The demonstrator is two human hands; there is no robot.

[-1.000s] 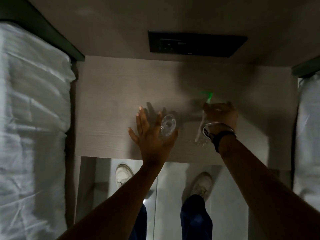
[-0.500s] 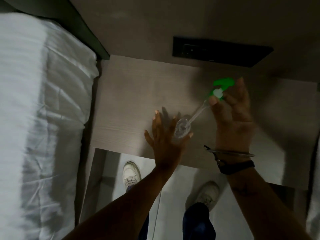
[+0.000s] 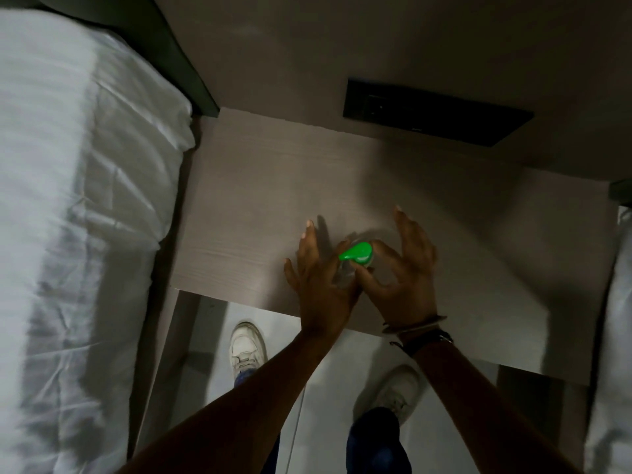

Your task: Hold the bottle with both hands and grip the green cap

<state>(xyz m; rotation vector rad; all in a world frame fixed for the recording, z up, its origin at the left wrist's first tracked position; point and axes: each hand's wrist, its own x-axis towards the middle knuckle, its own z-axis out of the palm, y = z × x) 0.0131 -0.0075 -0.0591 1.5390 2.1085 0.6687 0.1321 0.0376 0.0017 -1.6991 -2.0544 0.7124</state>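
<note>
- Your left hand (image 3: 318, 278) steadies the clear bottle (image 3: 345, 275) from its left side, thumb against it and fingers stretched straight over the surface (image 3: 256, 200).
- Your right hand (image 3: 405, 265) pinches the green pump cap (image 3: 356, 253) at the bottle's neck, thumb and forefinger curled on it, the other fingers fanned upward.
- The cap sits on top of the bottle; whether it is fully tightened, you cannot tell from here. By my reading, seating the cap is nearly done, and a last twist may remain.
- The bottle stands near the surface's front edge, small and transparent, mostly hidden between your hands.
- A white bed (image 3: 78, 217) lies to the left.
</note>
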